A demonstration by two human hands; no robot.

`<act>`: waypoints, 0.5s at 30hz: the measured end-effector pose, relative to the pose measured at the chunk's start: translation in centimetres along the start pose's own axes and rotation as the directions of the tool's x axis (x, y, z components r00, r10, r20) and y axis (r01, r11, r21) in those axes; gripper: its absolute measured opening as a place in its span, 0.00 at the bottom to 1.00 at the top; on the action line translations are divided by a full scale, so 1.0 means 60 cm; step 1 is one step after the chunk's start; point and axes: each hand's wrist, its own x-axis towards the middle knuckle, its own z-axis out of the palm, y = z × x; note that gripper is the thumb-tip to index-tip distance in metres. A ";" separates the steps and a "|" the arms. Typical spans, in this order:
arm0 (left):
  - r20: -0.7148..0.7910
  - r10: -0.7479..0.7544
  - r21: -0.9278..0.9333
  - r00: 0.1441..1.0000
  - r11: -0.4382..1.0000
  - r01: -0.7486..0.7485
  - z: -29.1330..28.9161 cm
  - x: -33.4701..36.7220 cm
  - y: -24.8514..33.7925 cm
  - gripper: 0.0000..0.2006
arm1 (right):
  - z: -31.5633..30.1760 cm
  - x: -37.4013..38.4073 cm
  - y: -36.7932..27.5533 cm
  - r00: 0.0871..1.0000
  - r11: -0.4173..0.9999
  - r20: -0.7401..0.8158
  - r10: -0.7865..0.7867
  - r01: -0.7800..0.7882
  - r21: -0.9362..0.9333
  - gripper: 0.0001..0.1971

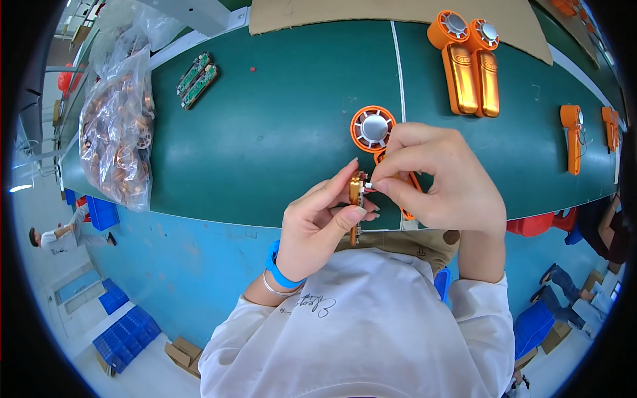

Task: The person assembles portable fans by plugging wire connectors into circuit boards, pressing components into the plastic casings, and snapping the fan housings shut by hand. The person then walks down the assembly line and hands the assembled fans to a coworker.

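Between the thumb and fingers of my left hand [320, 222] is a glossy copper-orange fan handle cover [356, 192], held on edge near the table's front edge. What looks like a circuit board sits along its side. My right hand [441, 176] pinches a small white plug [369, 186] against the upper end of that piece, thumb and index finger closed. Partly covered by my right hand lies an orange handheld fan [373, 129], its round head showing and its open handle frame running under the fingers. Any wires at the plug are too small to make out.
Two green circuit boards [198, 81] lie at the far left beside a clear plastic bag [118, 136] of copper-coloured parts. Two finished-looking orange fans [468, 73] rest at the far right, with another orange fan [572, 138] farther right. Cardboard [371, 14] lines the back edge.
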 end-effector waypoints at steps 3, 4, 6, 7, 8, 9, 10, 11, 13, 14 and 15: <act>0.003 0.003 0.018 1.000 1.000 -0.003 0.000 0.000 -0.002 0.24 | 0.003 0.002 0.002 1.000 1.000 -0.003 -0.007 0.007 -0.002 0.02; 0.006 0.002 0.027 1.000 1.000 -0.002 0.000 0.000 -0.003 0.24 | 0.003 0.002 0.003 1.000 1.000 -0.002 -0.004 0.004 0.004 0.02; 0.007 0.013 0.038 1.000 0.999 -0.013 -0.002 0.001 -0.006 0.24 | 0.004 0.003 0.008 1.000 1.000 0.009 0.000 0.000 0.013 0.02; 0.016 0.029 0.040 0.999 0.999 -0.030 -0.002 0.000 -0.005 0.24 | 0.003 0.002 0.005 1.000 1.000 0.019 0.007 -0.007 0.010 0.03; 0.022 0.031 0.037 0.999 0.999 -0.032 -0.001 -0.001 -0.004 0.24 | 0.003 0.001 0.002 1.000 1.000 0.015 0.009 -0.009 0.005 0.03; 0.018 0.026 0.023 0.999 0.999 -0.027 0.000 -0.002 -0.002 0.24 | 0.004 0.000 -0.001 1.000 1.000 0.014 0.018 -0.018 0.000 0.03; 0.007 0.019 0.014 1.000 1.000 -0.019 0.001 -0.002 -0.003 0.24 | 0.004 0.000 0.001 1.000 1.000 0.017 0.024 -0.024 0.004 0.05; 0.006 0.018 0.016 1.000 1.000 -0.018 0.001 -0.002 -0.004 0.24 | 0.003 0.001 0.002 1.000 1.000 0.017 0.024 -0.024 0.006 0.05; 0.001 0.054 0.115 0.999 0.992 -0.054 0.000 -0.001 -0.006 0.24 | 0.003 0.002 0.005 0.997 0.997 0.048 0.059 -0.057 -0.049 0.05; 0.000 0.053 0.116 0.999 0.992 -0.052 0.001 -0.001 -0.007 0.24 | 0.004 0.003 0.006 0.997 0.997 0.049 0.058 -0.056 -0.046 0.05; -0.018 0.064 0.174 0.998 0.983 -0.060 0.002 -0.001 -0.008 0.24 | 0.005 0.003 0.007 0.997 0.997 0.043 0.066 -0.064 -0.035 0.05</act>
